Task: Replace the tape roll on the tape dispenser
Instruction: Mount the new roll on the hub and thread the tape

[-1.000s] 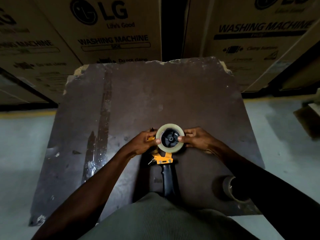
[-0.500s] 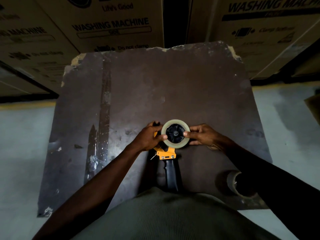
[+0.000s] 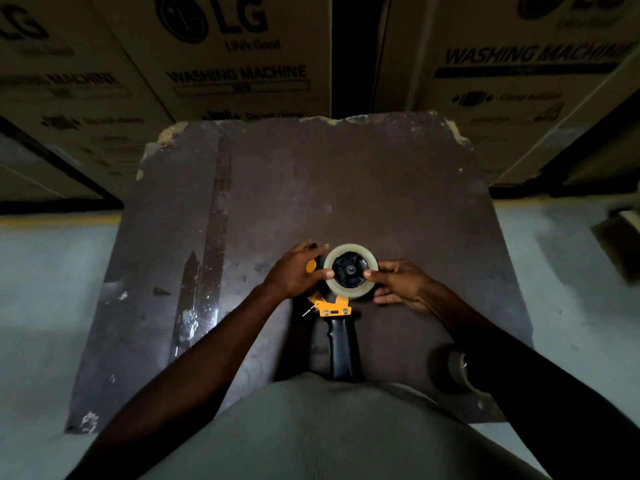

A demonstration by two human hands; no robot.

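A yellow tape dispenser (image 3: 333, 306) with a black handle (image 3: 341, 351) lies on the dark board, handle toward me. A clear tape roll (image 3: 350, 292) sits on its black hub (image 3: 350, 270). My left hand (image 3: 296, 270) grips the roll's left side, thumb on its face. My right hand (image 3: 401, 282) pinches the right side, thumb at the hub's edge. A second tape roll (image 3: 459, 370) lies near the board's front right corner, partly hidden by my right forearm.
The worn dark board (image 3: 381, 188) lies on a pale floor (image 3: 52, 289). Large cardboard washing machine boxes (image 3: 242, 57) stand close behind it. A shiny strip of old tape (image 3: 211, 244) runs along the board's left part.
The view shifted a little between frames. Both hands stay on the roll at the dispenser's hub, with no clear movement of the roll.
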